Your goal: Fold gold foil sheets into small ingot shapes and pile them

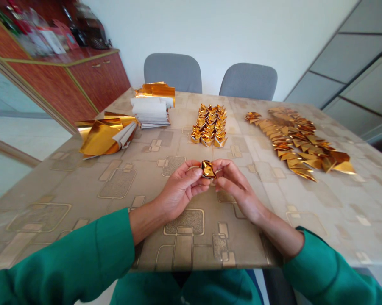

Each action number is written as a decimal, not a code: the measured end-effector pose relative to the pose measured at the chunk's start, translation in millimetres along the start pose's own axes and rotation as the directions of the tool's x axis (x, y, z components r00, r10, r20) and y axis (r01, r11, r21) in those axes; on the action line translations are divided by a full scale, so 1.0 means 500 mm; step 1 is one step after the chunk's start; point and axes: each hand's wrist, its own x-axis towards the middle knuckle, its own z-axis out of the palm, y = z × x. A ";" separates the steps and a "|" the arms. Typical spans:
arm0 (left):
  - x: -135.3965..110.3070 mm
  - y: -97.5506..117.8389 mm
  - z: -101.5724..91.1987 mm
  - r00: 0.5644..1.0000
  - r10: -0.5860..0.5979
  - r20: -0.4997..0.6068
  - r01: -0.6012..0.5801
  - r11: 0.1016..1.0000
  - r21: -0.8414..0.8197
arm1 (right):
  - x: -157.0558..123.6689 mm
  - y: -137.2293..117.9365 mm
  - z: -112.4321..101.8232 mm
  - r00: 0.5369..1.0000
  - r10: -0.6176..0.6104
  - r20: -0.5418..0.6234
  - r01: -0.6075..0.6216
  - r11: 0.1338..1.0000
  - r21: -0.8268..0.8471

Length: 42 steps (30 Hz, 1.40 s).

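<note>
Between both hands, just above the near part of the table, is a folded gold paper ingot (207, 169). My left hand (185, 185) grips its left side, thumb in front and fingers behind and below. On the other side, the fingertips of my right hand (234, 183) pinch its right edge. Beyond the hands, several finished gold paper ingots (210, 125) stand in tight rows. To the right lie overlapping rows of flat folded gold paper pieces (297, 137).
A stack of white-backed gold paper (151, 112) stands at the back left, with loose gold sheets (103, 137) before it. Two grey chairs (173, 72) are behind the patterned table (114, 231). A wooden cabinet (98, 78) stands at the far left.
</note>
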 end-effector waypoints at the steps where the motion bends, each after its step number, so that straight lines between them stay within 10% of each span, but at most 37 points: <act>1: 0.000 0.000 0.000 1.000 0.010 -0.010 -0.010 1.000 0.004 | -0.001 0.001 0.003 1.000 -0.030 -0.003 0.030 0.997 -0.068; 20: 0.002 0.001 -0.003 1.000 -0.016 -0.009 0.017 0.994 0.112 | -0.001 0.013 -0.007 0.971 -0.238 -0.009 0.216 0.897 -0.385; 27: 0.000 -0.004 0.002 1.000 0.000 -0.030 0.002 0.997 0.074 | -0.003 0.006 -0.004 0.863 -0.495 0.102 0.464 0.698 -0.545; 42: -0.004 -0.009 0.003 0.999 0.020 -0.049 -0.015 0.995 0.102 | 0.001 -0.002 0.000 0.876 -0.481 -0.010 0.387 0.717 -0.579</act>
